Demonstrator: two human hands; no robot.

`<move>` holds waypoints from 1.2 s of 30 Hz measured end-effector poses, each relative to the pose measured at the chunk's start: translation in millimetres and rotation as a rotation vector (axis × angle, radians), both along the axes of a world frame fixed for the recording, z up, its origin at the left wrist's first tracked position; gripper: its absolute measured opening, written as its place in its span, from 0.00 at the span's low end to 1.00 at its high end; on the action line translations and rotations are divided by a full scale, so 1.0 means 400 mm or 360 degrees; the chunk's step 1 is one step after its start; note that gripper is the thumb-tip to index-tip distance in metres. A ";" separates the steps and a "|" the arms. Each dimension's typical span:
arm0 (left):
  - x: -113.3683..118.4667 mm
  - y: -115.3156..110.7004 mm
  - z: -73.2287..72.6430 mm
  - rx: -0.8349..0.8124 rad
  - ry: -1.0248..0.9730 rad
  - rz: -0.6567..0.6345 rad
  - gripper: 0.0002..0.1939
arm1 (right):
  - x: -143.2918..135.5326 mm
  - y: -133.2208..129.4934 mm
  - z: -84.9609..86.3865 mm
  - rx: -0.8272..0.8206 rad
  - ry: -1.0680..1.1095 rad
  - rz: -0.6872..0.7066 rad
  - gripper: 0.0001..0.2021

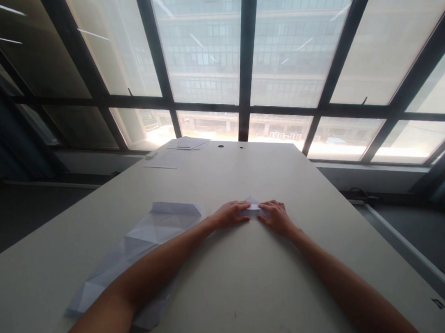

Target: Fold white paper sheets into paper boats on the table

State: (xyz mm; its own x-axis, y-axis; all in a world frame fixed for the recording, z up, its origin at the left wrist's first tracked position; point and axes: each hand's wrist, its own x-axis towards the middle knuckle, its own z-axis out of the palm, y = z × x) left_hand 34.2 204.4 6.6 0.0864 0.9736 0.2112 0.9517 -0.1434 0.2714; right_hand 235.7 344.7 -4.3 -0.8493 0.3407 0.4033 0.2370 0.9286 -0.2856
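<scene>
Fingers [244, 206] of both hands gripped on a small folded paper [254, 212]

Left hand [230, 213] and right hand [278, 216] meet just right of the frame's centre, each holding one end of the piece. On each hand the fingers lie close together along the top of the paper, with the thumb set apart on the near side; fingertips of the two hands are separated by a narrow gap. Paper shows in that gap, its long axis running left to right, and a pale point rises behind toward the top of the frame. (How many layers are folded there is too small to tell.)

At lower left, partly under the left forearm, lies a larger creased sheet [146, 232]. It is thin, white and matte, broken into angular facets, and its long axis slants from the lower left toward the centre; a folded band crosses its far end.

Both rest on a smooth white table [239, 268] that narrows toward the top. Flat papers [166, 159] lie at its far left corner, their faint marks unreadable. Two small holes [220, 146] show near the far edge, and a dark mark [438, 303], also illegible, sits at lower right. Dark window frames [246, 62] hold hazy glass across the upper half, with folds of blue-grey curtain [17, 129] at left.
</scene>
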 end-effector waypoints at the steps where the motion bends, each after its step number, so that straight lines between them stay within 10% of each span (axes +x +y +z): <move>1: 0.004 -0.002 0.004 0.0030 0.0001 0.0013 0.28 | -0.001 -0.002 0.000 -0.0009 0.0034 -0.0020 0.17; 9: 0.016 -0.013 0.024 0.0153 0.0158 0.0351 0.14 | -0.006 -0.005 0.004 -0.0025 0.0194 -0.0115 0.08; 17: 0.018 -0.016 0.034 0.0438 0.0206 0.0277 0.20 | 0.000 -0.019 0.022 0.0080 0.0294 -0.0090 0.17; 36: 0.034 -0.009 -0.016 -0.0183 0.0256 -0.0063 0.37 | -0.027 -0.089 -0.008 0.0002 -0.0300 0.0106 0.28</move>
